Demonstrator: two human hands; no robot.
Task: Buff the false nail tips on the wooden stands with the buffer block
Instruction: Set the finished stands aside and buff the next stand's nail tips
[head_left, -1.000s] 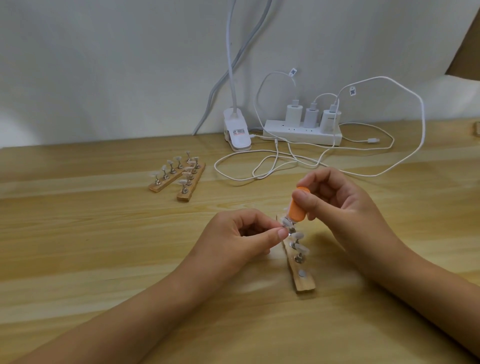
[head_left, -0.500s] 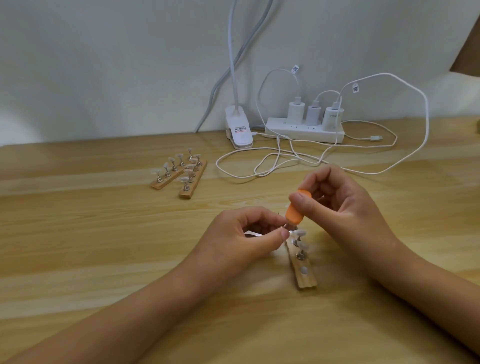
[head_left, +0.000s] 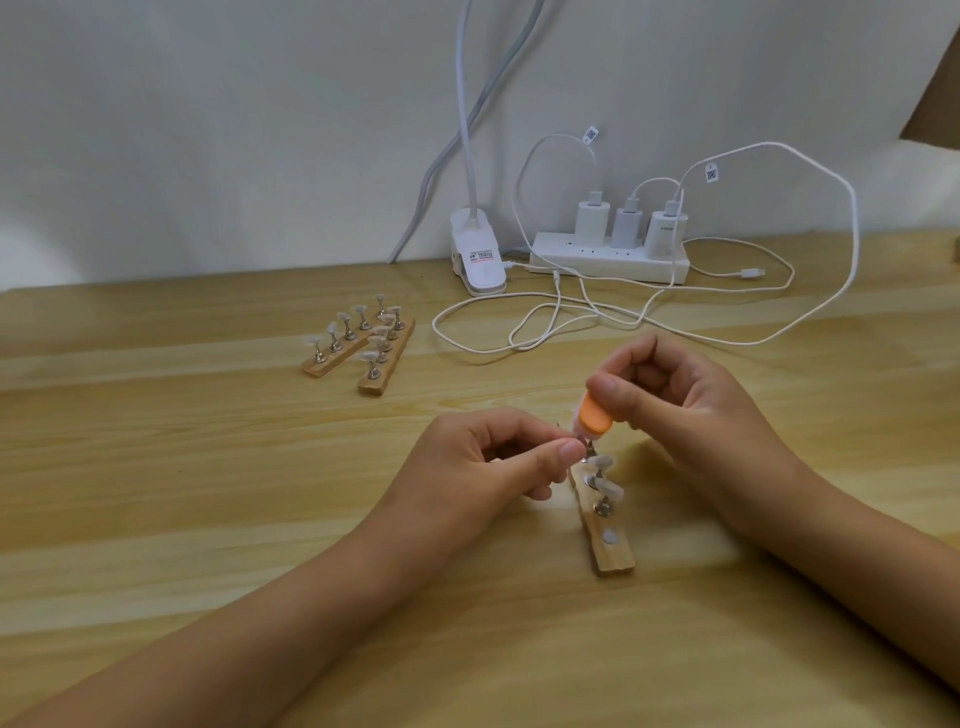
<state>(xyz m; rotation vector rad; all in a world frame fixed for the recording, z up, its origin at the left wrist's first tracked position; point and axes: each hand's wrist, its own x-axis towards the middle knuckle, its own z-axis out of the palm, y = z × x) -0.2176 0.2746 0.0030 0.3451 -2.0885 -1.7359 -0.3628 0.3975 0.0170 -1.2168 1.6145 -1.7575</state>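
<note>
**Q:** Where is the buffer block, and what is it touching?

**A:** The orange buffer block (head_left: 749, 418) sits just right of the frame's centre. The right hand (head_left: 691, 410) pinches it between the thumb and curled fingers. Its lower end is down on a nail tip that is too hidden to make out. The left hand (head_left: 483, 462) pinches that tip's metal peg (head_left: 590, 448) between thumb and forefinger, at the far end of the near wooden stand (head_left: 608, 543).

**Q:** How much of the buffing looks done?

**A:** That is hard to judge, as no tip's finish can be seen. On this stand, two more nail tips (head_left: 609, 488) sit below the block, and the nearest seat is a bare metal disc (head_left: 609, 537). Two other stands (head_left: 332, 359), full of tips, lie well apart toward the upper left, with neither hand on them. A good deal likely remains.
</note>
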